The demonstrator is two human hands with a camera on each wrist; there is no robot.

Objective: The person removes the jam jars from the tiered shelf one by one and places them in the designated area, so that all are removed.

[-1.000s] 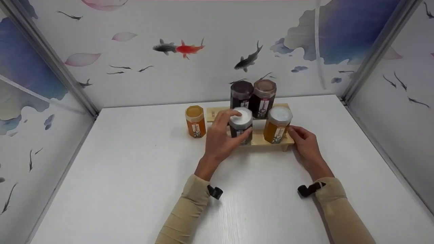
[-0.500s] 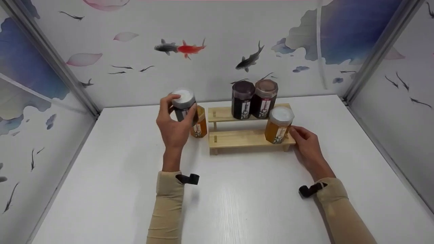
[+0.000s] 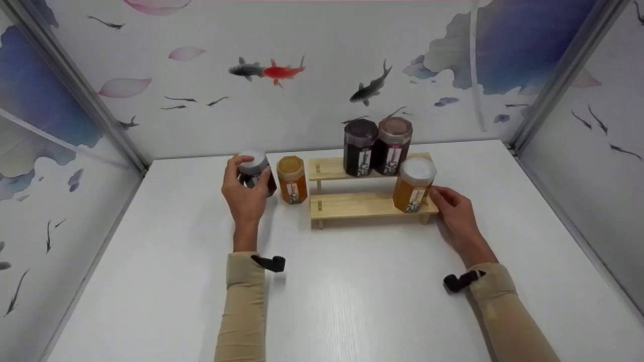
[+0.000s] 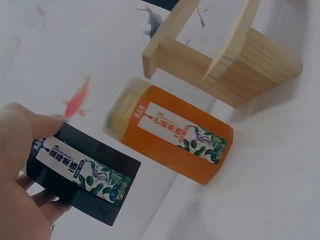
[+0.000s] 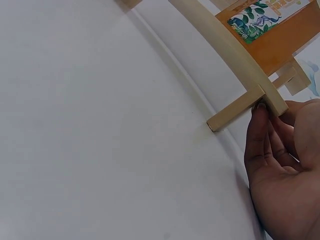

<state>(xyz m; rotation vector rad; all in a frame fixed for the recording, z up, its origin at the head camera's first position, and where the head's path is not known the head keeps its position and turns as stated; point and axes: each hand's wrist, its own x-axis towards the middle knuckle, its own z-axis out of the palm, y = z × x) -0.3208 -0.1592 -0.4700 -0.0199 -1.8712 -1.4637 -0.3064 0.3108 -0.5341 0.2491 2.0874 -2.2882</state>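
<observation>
My left hand (image 3: 245, 193) grips a dark jar (image 4: 82, 172) with a white lid (image 3: 254, 161), thumb on one side and fingers round the other. The jar is at the back left, its base seemingly just above the table. Right beside it stands an orange jar (image 3: 292, 181) with a yellowish lid, left of a two-step wooden rack (image 3: 359, 206). My right hand (image 3: 455, 211) pinches the right end of the rack's lower step, fingertips under the board (image 5: 235, 45) by its leg. Near that hand, another orange jar (image 3: 413, 186) with a white lid stands on the lower step.
Two dark jars, one with a dark lid (image 3: 360, 148) and one with a brownish lid (image 3: 394, 146), stand side by side on the upper step. The white table (image 3: 327, 291) ends at printed wall panels (image 3: 322, 30) behind and at both sides.
My left hand has lifted the dark jar off the lower step, carried it left past the orange jar, and lowered it there. The right hand stays on the rack.
</observation>
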